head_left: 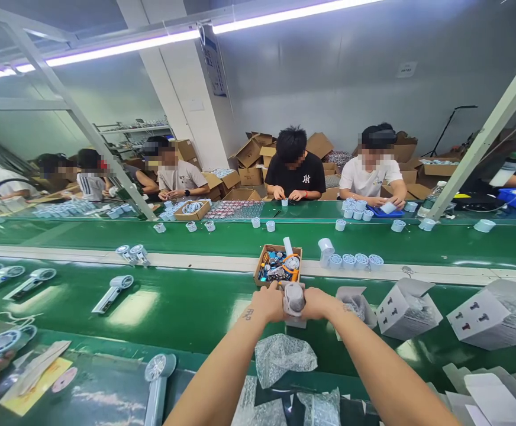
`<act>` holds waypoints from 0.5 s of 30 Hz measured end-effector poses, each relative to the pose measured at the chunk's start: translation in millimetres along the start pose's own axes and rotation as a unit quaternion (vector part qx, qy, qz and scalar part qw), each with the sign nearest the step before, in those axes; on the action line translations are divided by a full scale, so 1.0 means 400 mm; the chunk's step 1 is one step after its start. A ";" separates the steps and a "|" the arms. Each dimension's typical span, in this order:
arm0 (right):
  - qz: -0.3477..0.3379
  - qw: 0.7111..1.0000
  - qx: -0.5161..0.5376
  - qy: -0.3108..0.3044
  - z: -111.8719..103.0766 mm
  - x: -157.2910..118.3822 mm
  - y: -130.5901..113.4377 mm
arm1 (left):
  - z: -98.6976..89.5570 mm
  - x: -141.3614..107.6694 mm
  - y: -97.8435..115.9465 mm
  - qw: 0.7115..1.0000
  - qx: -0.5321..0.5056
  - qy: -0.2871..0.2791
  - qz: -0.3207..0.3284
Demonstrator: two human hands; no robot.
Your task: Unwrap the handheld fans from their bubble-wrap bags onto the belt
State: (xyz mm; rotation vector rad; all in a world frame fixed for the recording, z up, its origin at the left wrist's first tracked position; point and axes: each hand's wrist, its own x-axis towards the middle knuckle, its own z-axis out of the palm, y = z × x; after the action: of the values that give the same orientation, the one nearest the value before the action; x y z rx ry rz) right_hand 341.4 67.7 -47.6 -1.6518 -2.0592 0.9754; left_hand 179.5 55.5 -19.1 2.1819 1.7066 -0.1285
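Both hands meet near the middle of the head view, over the green belt [187, 313]. My left hand [269, 302] and my right hand [318, 303] are closed on either side of a grey, rounded object [294, 297]. A pale box-like edge shows just under it. Right behind the hands sits a small cardboard box [258, 273] holding tools and small parts. Bubble wrap [284, 358] lies on the near side, below the hands.
White boxes [406, 310] with bubble wrap inside stand at the right. Grey handheld devices [113, 293] lie at the left, another [158, 378] at the near edge. Small white cups [349, 260] line the divider. Several people sit across the belt.
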 end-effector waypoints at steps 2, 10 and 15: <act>-0.010 0.997 0.062 -0.049 -0.021 -0.016 0.000 | -0.012 -0.004 -0.010 1.000 0.000 -0.004 0.014; 0.011 0.959 0.264 -0.102 -0.040 -0.064 0.009 | 0.006 -0.006 -0.021 0.981 -0.175 0.021 0.081; 0.068 0.984 0.164 0.023 0.012 0.005 0.005 | 0.046 0.042 0.059 0.991 -0.096 0.082 -0.037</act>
State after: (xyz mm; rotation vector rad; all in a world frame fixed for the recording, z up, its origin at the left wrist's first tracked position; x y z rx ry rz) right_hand 339.1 68.4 -52.7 -1.6353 -1.6641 1.2344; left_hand 209.1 59.9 -35.5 2.0388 1.8063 0.1945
